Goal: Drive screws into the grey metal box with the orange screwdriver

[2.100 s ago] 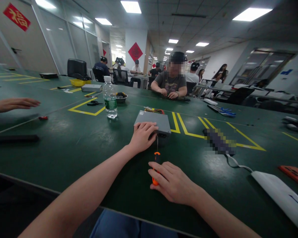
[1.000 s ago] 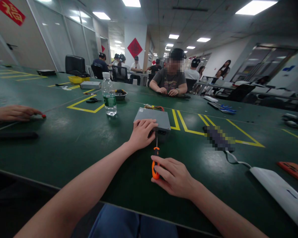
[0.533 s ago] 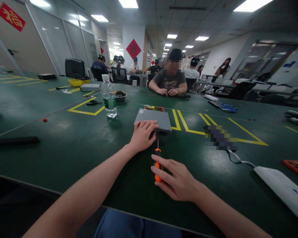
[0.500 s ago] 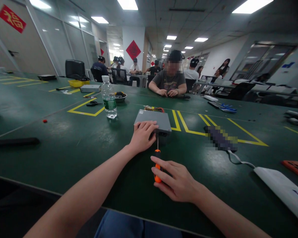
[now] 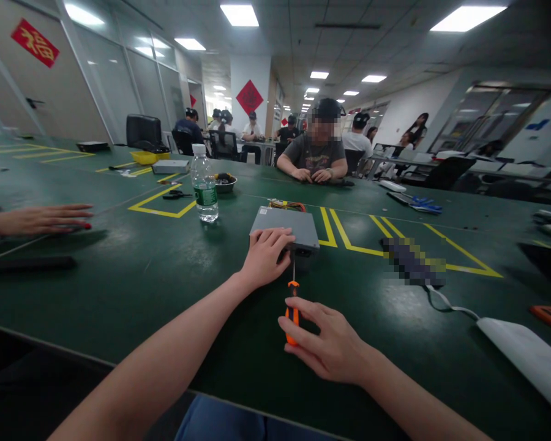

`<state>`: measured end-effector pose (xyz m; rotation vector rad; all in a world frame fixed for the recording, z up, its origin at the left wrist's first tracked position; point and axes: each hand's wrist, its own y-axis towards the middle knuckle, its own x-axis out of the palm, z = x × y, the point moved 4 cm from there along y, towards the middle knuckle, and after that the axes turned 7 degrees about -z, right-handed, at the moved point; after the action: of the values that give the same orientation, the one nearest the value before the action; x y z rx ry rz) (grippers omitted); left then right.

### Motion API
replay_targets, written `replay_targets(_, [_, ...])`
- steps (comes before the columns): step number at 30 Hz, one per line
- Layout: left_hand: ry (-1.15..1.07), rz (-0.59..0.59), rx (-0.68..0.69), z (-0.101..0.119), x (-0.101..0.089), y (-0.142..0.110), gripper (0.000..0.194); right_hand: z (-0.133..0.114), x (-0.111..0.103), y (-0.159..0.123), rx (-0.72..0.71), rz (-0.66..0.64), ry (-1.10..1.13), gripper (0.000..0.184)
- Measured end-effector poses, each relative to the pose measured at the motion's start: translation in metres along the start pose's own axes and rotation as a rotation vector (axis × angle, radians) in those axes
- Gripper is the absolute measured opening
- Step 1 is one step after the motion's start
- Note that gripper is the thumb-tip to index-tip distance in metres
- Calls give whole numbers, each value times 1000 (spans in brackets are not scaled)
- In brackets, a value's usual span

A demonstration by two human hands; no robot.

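A grey metal computer power supply [image 5: 294,223] lies flat on the green table, its bundle of coloured wires [image 5: 287,205] at the far side. My left hand [image 5: 269,257] grips its near left corner, fingers on top and thumb at the front face. In my right hand [image 5: 324,337] is an orange and black screwdriver [image 5: 292,312], held by the handle between thumb and fingers. Its thin shaft points away from me to the front face of the power supply, below the socket. Whether the tip sits in a screw is too small to tell.
A water bottle [image 5: 204,190] stands left of the power supply, with a bowl [image 5: 224,182] behind it. Another person's hand [image 5: 41,219] reaches in from the left. To the right lie a blurred-out dark device [image 5: 413,262] with a white cable and a white power bank-like slab [image 5: 523,355].
Another person's hand has come in at the left, by the small red object. A dark shape has appeared at the right edge. My right fingers have shifted slightly on the screwdriver handle.
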<state>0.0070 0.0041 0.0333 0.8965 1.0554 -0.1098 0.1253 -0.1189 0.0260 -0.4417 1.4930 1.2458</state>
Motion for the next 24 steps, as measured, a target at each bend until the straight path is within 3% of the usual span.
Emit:
replay_targets(6, [4, -5, -5, -1, 1, 0, 28, 2, 7, -3, 19, 88, 29, 18])
replay_targets(10, [10, -8, -10, -1, 1, 1, 28, 3, 4, 0, 74, 34, 84, 29])
replay_targets(14, [5, -6, -12, -1, 0, 1, 26, -1, -2, 4, 21, -29, 34, 29])
replay_targets(20, [8, -1, -6, -1, 1, 0, 27, 2, 1, -1, 3, 136, 7, 18])
replay_targets(24, [11, -6, -8, -1, -1, 1, 26, 4, 5, -4, 42, 116, 50, 24])
